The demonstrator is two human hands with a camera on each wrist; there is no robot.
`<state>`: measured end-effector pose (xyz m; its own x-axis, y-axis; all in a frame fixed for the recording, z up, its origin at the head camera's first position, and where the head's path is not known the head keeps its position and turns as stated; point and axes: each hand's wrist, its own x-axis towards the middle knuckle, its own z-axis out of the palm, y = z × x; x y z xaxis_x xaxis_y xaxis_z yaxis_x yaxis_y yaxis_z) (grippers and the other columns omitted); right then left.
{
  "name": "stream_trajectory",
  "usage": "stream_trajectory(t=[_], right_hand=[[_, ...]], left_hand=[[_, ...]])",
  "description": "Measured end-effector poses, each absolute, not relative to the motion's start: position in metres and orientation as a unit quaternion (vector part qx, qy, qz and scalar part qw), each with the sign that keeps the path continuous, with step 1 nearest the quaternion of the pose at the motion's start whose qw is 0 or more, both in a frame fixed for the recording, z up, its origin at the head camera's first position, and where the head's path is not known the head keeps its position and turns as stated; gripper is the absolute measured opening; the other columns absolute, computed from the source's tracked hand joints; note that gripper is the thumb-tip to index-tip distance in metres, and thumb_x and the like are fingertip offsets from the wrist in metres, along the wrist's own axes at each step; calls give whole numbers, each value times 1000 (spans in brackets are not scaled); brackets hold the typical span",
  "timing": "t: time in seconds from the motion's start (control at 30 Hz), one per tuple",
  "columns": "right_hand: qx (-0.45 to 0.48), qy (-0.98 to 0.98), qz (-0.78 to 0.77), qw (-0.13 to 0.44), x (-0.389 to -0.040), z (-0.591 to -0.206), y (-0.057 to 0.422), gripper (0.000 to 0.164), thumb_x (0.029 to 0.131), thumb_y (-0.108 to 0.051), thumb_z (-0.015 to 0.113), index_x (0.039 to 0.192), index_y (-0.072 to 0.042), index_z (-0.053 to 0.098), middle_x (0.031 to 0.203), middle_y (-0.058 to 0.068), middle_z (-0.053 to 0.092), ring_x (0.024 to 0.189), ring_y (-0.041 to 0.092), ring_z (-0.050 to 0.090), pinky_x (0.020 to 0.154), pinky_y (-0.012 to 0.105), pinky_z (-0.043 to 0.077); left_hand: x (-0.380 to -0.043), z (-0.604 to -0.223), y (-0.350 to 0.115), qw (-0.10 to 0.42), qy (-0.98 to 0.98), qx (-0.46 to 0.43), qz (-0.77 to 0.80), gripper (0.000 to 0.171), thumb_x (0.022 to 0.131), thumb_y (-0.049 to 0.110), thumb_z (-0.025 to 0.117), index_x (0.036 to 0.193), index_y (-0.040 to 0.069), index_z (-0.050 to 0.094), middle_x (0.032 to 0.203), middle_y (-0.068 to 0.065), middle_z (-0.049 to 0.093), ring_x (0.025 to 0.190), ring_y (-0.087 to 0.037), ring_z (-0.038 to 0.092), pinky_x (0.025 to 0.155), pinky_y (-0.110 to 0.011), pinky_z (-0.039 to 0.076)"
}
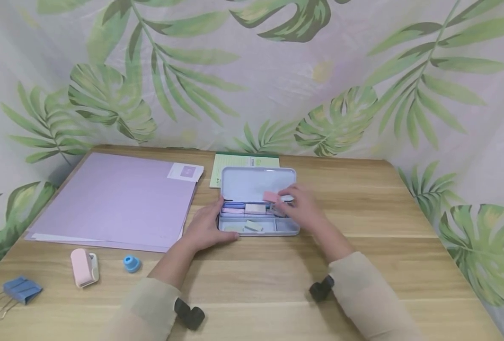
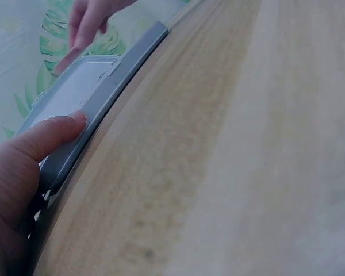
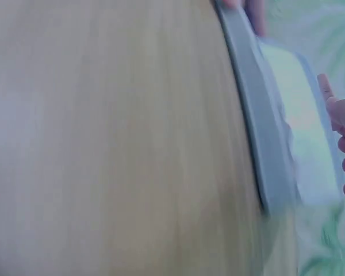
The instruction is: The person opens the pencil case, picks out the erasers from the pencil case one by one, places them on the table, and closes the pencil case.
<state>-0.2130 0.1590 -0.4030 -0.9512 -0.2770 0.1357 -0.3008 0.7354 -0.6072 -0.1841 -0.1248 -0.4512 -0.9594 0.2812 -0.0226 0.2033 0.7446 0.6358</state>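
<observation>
A pale blue pencil case lies on the table with its lid raised. My left hand holds its left end, the thumb along the front wall, as the left wrist view also shows. Over the case's right side, my right hand pinches a small pink eraser between thumb and fingers. Several pens lie in the rear compartment with a white block like an eraser on them. A pale green eraser sits in the front compartment. The right hand hides the case's rear right corner.
Behind the lid lies a green notepad. Large purple sheets cover the table's left side. Near the front left are a pink stapler, a small blue cone-shaped piece and a blue binder clip. A leaf-patterned curtain hangs behind.
</observation>
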Motion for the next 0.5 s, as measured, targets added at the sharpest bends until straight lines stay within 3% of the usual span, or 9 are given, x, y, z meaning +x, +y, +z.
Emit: stream_trajectory(t=[0.23,0.5], right_hand=[[65,-949,307,27,-210,-413,241,38,91,-31,66,120,-6,66,128,15,60,128,38,50,110,56,39],[29,-952,305,-11,-212,-439,286,39,93,-28,66,122,-1,66,124,22,62,120,39,54,105,55,43]], left_hand=[[-184,-452,-127,58,935,125,327,120,70,57,79,156,3,15,159,-19,29,145,-41,29,120,-53,25],[-186,-453,-123,53,935,133,324,119,71,57,78,156,1,17,159,-22,28,145,-42,29,120,-55,24]])
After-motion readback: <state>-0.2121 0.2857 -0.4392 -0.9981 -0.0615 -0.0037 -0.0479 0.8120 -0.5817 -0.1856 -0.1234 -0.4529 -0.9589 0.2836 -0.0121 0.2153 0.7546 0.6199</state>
